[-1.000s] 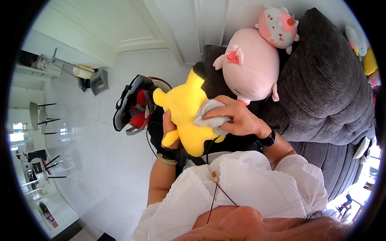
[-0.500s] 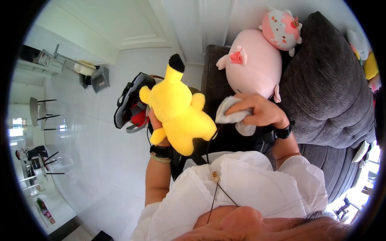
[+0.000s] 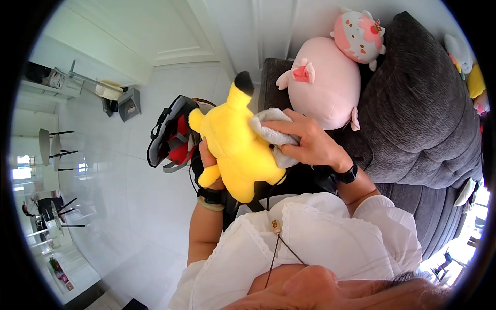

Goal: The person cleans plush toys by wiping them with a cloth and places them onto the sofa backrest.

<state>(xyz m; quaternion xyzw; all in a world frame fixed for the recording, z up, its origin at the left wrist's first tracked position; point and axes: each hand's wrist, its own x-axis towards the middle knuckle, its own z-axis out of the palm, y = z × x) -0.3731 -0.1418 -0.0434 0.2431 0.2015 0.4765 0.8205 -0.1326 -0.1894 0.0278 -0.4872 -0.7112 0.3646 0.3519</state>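
A yellow plush toy point(image 3: 231, 135) with a black-tipped ear is held up over my lap. My left hand point(image 3: 209, 164) grips it from its left side; most of those fingers are hidden behind the plush. In my right hand point(image 3: 312, 138) is a folded light grey cloth point(image 3: 271, 125), pinched between thumb and fingers. The cloth lies against the right side of the plush, covering the limb there.
On the dark grey sofa point(image 3: 418, 113) at the right sit a pink pig plush point(image 3: 324, 82) and a pink-and-white plush point(image 3: 358, 37). A black, grey and red bag point(image 3: 173, 132) stands beyond my left hand. A grey dustpan point(image 3: 129, 105) is on the tiled floor point(image 3: 121, 196).
My right hand has moved left with the cloth, which now touches the plush instead of being apart from it. The yellow plush has tilted a little to the right.
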